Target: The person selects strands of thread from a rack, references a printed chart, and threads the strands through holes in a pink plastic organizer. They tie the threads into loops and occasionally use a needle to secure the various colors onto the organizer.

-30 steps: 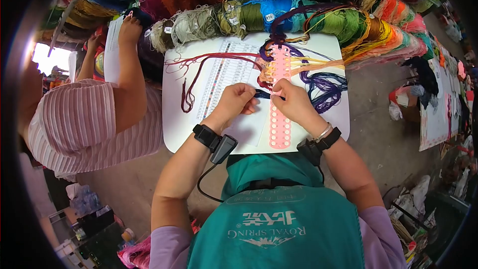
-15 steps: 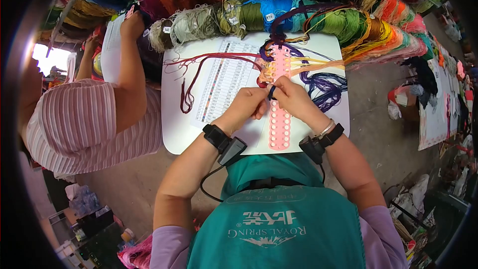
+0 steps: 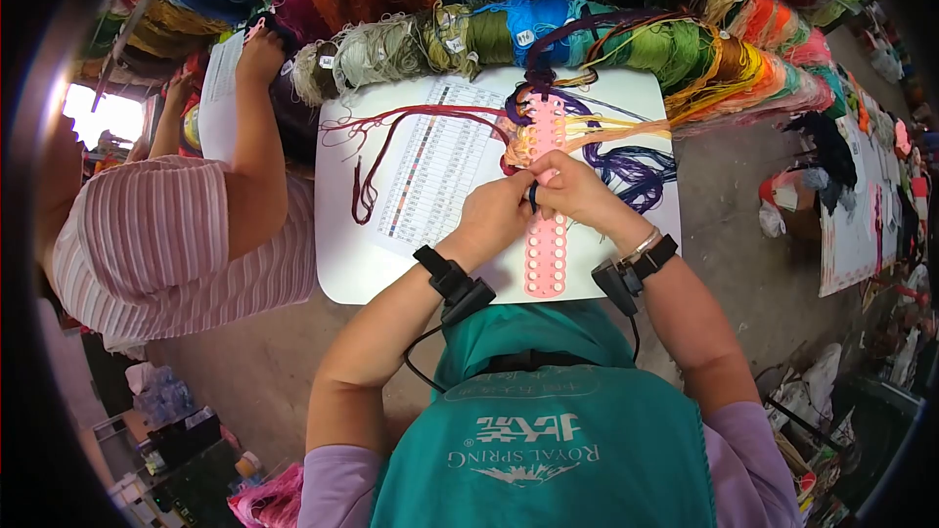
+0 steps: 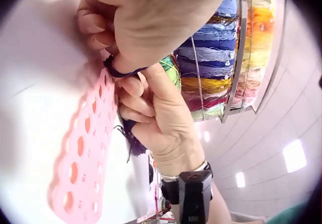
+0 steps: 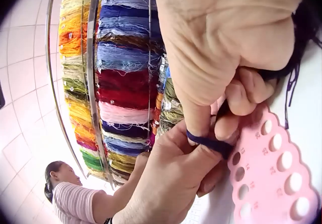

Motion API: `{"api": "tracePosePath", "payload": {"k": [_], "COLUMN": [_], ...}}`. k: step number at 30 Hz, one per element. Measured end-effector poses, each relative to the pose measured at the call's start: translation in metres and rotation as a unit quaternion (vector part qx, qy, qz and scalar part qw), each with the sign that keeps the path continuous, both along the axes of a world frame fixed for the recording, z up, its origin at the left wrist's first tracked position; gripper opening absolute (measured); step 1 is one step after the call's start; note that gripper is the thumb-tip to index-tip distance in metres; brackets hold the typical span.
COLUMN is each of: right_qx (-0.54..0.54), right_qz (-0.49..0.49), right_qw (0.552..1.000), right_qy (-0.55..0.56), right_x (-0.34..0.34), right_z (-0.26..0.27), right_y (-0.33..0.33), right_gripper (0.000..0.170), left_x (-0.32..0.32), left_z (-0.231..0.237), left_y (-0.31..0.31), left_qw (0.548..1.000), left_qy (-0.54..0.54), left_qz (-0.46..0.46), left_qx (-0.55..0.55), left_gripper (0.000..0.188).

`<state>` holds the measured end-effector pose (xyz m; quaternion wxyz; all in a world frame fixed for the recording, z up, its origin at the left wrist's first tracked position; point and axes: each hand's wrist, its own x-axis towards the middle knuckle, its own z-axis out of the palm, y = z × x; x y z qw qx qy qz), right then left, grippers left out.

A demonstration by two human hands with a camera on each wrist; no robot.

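Note:
A pink thread card (image 3: 545, 274) with holes along both edges lies on a white board (image 3: 357, 269). Over its middle my two hands meet. Dark navy thread (image 5: 214, 144) is drawn across the fingers between them. My left hand (image 3: 494, 213) pinches it from the left with thumb and fingers. From the other side, my right hand (image 3: 584, 200) grips the same thread, with more of the bundle (image 4: 132, 139) tucked in its curled fingers. The hands hide the hole beneath them. Higher on the card, purple, peach and red threads (image 3: 430, 110) hang from the holes.
A printed chart (image 3: 421, 186) lies on the board's left half. Behind the board hang racks of coloured thread skeins (image 3: 479, 34). Another person in a striped top (image 3: 147, 235) works at the left. A second white board (image 3: 853, 205) stands at the right.
My left hand has moved right and up to meet the right hand over the card. The navy thread, earlier stretched between the hands, is now bent round the fingers.

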<state>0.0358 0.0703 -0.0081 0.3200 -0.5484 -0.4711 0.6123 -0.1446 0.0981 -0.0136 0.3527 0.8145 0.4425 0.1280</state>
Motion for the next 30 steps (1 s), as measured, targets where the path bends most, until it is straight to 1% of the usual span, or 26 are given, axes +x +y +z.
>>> {"api": "tracePosePath", "payload": {"k": [1, 2, 3, 4, 5, 7, 8, 10, 12, 15, 18, 19, 20, 21, 22, 23, 24, 26, 27, 29, 30], "right_qx": [0.003, -0.006, -0.014, -0.022, -0.014, -0.009, -0.007, -0.01, 0.009, 0.021, 0.018, 0.028, 0.052, 0.076, 0.098, 0.149, 0.202, 0.305, 0.309, 0.317, 0.306], "right_qz": [0.005, 0.019, 0.033, 0.048, 0.072, 0.083, 0.088, 0.086, 0.079, 0.077, 0.096, 0.096, 0.102, 0.106, 0.109, 0.082, 0.076, 0.063, 0.068, 0.076, 0.075], "right_qw": [1.0, 0.999, 0.996, 0.993, 0.989, 0.987, 0.986, 0.986, 0.987, 0.987, 0.978, 0.977, 0.973, 0.969, 0.964, 0.959, 0.944, 0.907, 0.899, 0.881, 0.879], "right_qy": [-0.019, -0.048, -0.076, -0.105, -0.128, -0.137, -0.141, -0.146, -0.137, -0.143, -0.183, -0.191, -0.2, -0.21, -0.221, -0.228, -0.248, -0.284, -0.304, -0.343, -0.358], "right_x": [-0.003, -0.006, -0.009, -0.01, -0.008, -0.009, -0.01, -0.009, -0.009, -0.01, -0.011, -0.011, -0.009, -0.006, -0.005, -0.007, -0.007, -0.009, -0.009, -0.015, -0.017], "right_z": [0.005, 0.011, 0.018, 0.023, 0.019, 0.015, 0.017, 0.021, 0.017, 0.013, 0.028, 0.028, 0.027, 0.025, 0.023, 0.021, 0.016, 0.007, 0.004, 0.004, 0.001], "right_y": [0.001, 0.002, 0.003, 0.003, 0.006, 0.008, 0.009, 0.007, 0.007, 0.006, 0.003, 0.001, -0.001, -0.004, -0.008, -0.014, -0.015, -0.018, -0.019, -0.016, -0.015], "right_gripper": [0.027, 0.027, 0.026, 0.026, 0.026, 0.026, 0.025, 0.025, 0.026, 0.026, 0.026, 0.027, 0.027, 0.028, 0.028, 0.028, 0.028, 0.027, 0.026, 0.025, 0.023], "left_x": [-0.002, -0.006, -0.012, -0.019, -0.029, -0.053, -0.065, -0.1, -0.134, -0.174, -0.183, -0.169, -0.152, -0.133, -0.122, -0.112, -0.107, -0.087, -0.083, -0.075, -0.072], "left_z": [-0.001, -0.002, -0.001, 0.001, 0.003, 0.007, 0.008, 0.0, 0.035, 0.041, 0.026, 0.03, 0.025, 0.03, 0.035, 0.024, 0.018, 0.032, 0.025, 0.027, 0.029], "left_y": [0.001, 0.003, 0.008, 0.012, 0.013, 0.01, 0.011, 0.02, 0.018, 0.02, 0.02, 0.015, 0.009, 0.001, -0.002, -0.003, -0.004, -0.004, -0.005, -0.005, -0.005], "left_qw": [1.0, 0.982, 0.923, 0.825, 0.725, 0.592, 0.516, 0.425, 0.416, 0.382, 0.487, 0.598, 0.74, 0.808, 0.867, 0.941, 0.981, 0.992, 0.992, 0.989, 0.987], "left_qy": [-0.005, -0.089, -0.169, -0.242, -0.332, -0.455, -0.51, -0.603, -0.709, -0.809, -0.744, -0.638, -0.513, -0.417, -0.315, -0.226, -0.113, 0.062, 0.071, 0.105, 0.122], "left_qz": [-0.002, 0.036, 0.072, 0.105, 0.118, 0.115, 0.112, -0.036, 0.114, 0.13, 0.214, 0.271, 0.293, 0.3, 0.268, 0.204, 0.151, 0.108, 0.091, 0.078, 0.071], "left_qx": [0.018, -0.164, -0.339, -0.5, -0.592, -0.656, -0.679, -0.674, -0.558, -0.428, -0.404, -0.404, -0.322, -0.29, -0.278, -0.148, -0.035, 0.005, 0.055, 0.073, 0.082], "left_gripper": [0.019, 0.015, 0.01, 0.006, 0.006, 0.009, 0.011, 0.018, 0.022, 0.019, 0.009, 0.005, 0.009, 0.012, 0.016, 0.024, 0.028, 0.032, 0.03, 0.029, 0.028]}}
